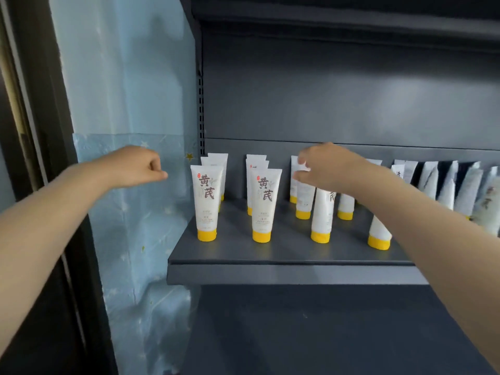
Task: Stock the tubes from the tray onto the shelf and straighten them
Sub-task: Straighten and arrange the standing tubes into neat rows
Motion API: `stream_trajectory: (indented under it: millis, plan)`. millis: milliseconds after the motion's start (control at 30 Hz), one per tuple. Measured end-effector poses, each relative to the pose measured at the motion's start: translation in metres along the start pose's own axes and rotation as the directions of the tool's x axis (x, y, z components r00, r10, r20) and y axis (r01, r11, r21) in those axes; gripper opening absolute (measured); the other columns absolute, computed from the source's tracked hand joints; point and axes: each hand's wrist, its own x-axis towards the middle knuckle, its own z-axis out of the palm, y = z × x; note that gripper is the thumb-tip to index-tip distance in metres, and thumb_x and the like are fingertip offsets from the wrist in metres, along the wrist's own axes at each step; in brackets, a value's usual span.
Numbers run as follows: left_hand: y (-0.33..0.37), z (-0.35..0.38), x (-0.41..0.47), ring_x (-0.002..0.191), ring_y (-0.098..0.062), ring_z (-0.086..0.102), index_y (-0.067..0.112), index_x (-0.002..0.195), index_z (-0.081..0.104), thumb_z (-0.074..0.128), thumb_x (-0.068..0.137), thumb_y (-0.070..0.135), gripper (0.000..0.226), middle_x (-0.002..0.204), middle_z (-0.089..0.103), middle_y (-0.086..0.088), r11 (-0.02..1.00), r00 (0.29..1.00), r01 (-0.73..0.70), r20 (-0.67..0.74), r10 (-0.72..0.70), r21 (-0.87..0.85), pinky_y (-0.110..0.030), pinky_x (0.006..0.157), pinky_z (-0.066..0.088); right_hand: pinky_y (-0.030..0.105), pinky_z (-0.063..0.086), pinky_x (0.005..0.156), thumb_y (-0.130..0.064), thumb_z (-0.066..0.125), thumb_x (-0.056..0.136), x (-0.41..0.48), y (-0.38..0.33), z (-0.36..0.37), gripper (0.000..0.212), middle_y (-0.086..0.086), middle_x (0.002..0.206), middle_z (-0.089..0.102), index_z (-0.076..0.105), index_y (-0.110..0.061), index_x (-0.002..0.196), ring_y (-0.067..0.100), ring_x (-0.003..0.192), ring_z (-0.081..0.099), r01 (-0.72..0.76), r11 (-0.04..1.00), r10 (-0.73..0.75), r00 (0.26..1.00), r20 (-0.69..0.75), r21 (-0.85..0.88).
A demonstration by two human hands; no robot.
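Tubes (266, 204) stand cap-down in rows on the shelf (284, 255). The left hand (140, 166) is curled on nothing, left of the shelf. The right hand (324, 166) hovers at a tube top, and I cannot tell whether it grips.

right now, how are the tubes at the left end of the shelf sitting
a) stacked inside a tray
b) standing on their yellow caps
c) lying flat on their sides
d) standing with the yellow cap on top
b: the front left tube stands upright on the shelf, with its yellow cap at the bottom and its flat crimped end up.
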Motion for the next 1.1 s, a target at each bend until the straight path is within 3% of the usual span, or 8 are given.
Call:
stream_trajectory:
  millis: [133,267,367,500,733,933,1100]
  plan:
    - [0.022,-0.046,0.018,0.102,-0.029,0.056,0.007,0.099,0.064,0.053,0.093,0.027,0.024,0.109,0.065,-0.011,0.982,0.993,0.006,-0.113,0.015,0.187,-0.028,0.079,0.039,0.031,0.041,0.065,-0.023,0.044,0.092,0.026,-0.004,-0.028,0.019,0.008,0.083,0.049,0.049,-0.006,0.084,0.031,0.083,0.053,0.035,0.991,-0.043,0.997,-0.062,-0.126]
    - [0.038,-0.067,0.027,0.103,-0.029,0.055,0.013,0.1,0.065,0.048,0.091,0.024,0.021,0.11,0.063,-0.009,0.96,0.971,0.047,-0.239,0.022,0.277,-0.031,0.081,0.043,0.029,0.036,0.064,-0.014,0.043,0.091,0.038,-0.01,-0.041,0.012,0.002,0.068,0.038,0.045,-0.008,0.081,0.029,0.077,0.047,0.03,0.989,-0.047,0.992,-0.12,-0.142]
    - [0.046,-0.07,0.031,0.1,-0.03,0.054,0.014,0.099,0.062,0.046,0.091,0.022,0.02,0.108,0.061,-0.011,0.932,0.97,0.078,-0.243,0.011,0.354,-0.033,0.08,0.045,0.029,0.037,0.066,-0.014,0.045,0.091,0.047,-0.007,-0.042,0.011,0.001,0.068,0.039,0.047,-0.01,0.082,0.028,0.079,0.048,0.023,0.988,-0.041,0.993,-0.109,-0.155]
    - [0.05,-0.071,0.04,0.095,-0.029,0.053,0.014,0.094,0.058,0.044,0.089,0.018,0.015,0.103,0.059,-0.008,0.915,0.97,0.071,-0.243,0.03,0.396,-0.033,0.076,0.045,0.027,0.037,0.062,-0.017,0.046,0.092,0.065,0.005,-0.046,0.027,0.003,0.069,0.042,0.04,-0.009,0.067,0.029,0.079,0.049,0.003,0.992,-0.011,0.998,-0.062,-0.124]
    - [0.035,-0.081,0.07,0.102,-0.029,0.053,0.014,0.103,0.059,0.046,0.09,0.021,0.02,0.111,0.059,-0.01,0.935,0.975,0.105,-0.219,-0.03,0.339,-0.032,0.082,0.044,0.029,0.039,0.066,-0.026,0.046,0.093,0.115,0.022,-0.045,0.025,0.008,0.083,0.052,0.047,-0.007,0.077,0.03,0.083,0.052,0.02,0.993,-0.021,1.0,-0.005,-0.114]
    - [0.034,-0.046,0.124,0.101,-0.024,0.054,0.017,0.099,0.06,0.047,0.089,0.026,0.019,0.108,0.063,-0.004,0.958,0.981,-0.074,-0.154,0.12,0.275,-0.032,0.085,0.046,0.023,0.034,0.054,-0.032,0.046,0.092,0.156,0.006,-0.013,0.029,0.007,0.086,0.052,0.057,-0.006,0.09,0.028,0.081,0.054,0.056,0.984,-0.054,0.998,0.015,-0.167]
    - [0.032,-0.021,0.175,0.097,-0.022,0.055,0.02,0.096,0.059,0.047,0.09,0.032,0.018,0.104,0.061,0.0,0.94,0.957,-0.204,-0.144,0.25,0.274,-0.033,0.083,0.047,0.035,0.053,0.078,-0.035,0.049,0.088,0.199,0.006,0.008,0.033,0.015,0.091,0.063,0.059,-0.004,0.087,0.032,0.088,0.062,0.051,0.988,-0.046,0.998,0.04,-0.143]
